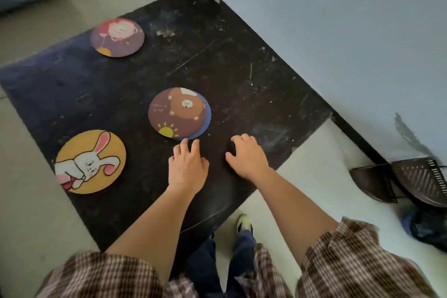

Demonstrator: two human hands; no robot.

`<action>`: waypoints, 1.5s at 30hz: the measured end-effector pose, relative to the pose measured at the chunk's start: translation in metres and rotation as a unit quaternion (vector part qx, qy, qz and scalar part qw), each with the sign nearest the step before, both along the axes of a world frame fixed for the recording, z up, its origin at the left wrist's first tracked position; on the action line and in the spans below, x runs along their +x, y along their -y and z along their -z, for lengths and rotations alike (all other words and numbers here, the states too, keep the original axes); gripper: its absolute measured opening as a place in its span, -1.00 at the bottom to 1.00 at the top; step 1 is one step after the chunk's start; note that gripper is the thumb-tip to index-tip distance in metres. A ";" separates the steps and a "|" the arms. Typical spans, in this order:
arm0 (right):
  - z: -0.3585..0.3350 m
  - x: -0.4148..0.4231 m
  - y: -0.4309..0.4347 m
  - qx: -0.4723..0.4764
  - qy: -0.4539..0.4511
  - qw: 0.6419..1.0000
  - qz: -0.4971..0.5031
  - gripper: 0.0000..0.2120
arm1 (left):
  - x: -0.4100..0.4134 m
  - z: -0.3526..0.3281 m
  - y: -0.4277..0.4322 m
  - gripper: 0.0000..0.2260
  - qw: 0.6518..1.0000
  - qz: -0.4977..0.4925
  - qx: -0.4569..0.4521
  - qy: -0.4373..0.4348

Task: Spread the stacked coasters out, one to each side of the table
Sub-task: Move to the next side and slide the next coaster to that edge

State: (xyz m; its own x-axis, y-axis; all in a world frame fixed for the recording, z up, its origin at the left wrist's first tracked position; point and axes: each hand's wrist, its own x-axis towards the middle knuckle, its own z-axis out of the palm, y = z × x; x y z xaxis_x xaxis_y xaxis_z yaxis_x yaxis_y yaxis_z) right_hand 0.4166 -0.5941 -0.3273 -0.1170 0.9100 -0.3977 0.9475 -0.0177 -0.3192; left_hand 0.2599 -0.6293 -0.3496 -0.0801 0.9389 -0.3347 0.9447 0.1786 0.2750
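Note:
On the dark table [217,60], a brown bear coaster [177,112] lies in the middle on top of a blue coaster [206,120], whose edge shows at the right. A yellow rabbit coaster [90,161] sits near the left side. A purple coaster with a pink animal [117,37] rests near the far side. My left hand [187,167] lies flat just below the small stack, fingertips almost at its rim, holding nothing. My right hand [246,156] rests on the table to the right of it, fingers slightly curled, empty.
A white wall [338,31] runs along the table's right side. Dark woven baskets [411,181] and a dark bundle [425,227] lie on the floor at the right. My legs and a shoe [244,224] stand at the table's near corner.

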 end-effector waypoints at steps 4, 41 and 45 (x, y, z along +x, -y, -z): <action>0.003 -0.001 -0.030 -0.005 0.008 0.998 -0.055 -0.52 | 0.008 -0.003 -0.012 -0.49 0.998 -0.069 0.001 -0.003; 0.037 -0.077 -0.201 -0.003 -0.026 0.959 -0.281 -0.38 | 0.023 0.017 -0.079 -0.34 0.825 -0.562 0.037 0.038; 0.034 -0.083 -0.198 0.017 -0.076 0.969 -0.235 -0.47 | 0.024 0.013 -0.083 -0.39 0.804 -0.587 0.072 0.058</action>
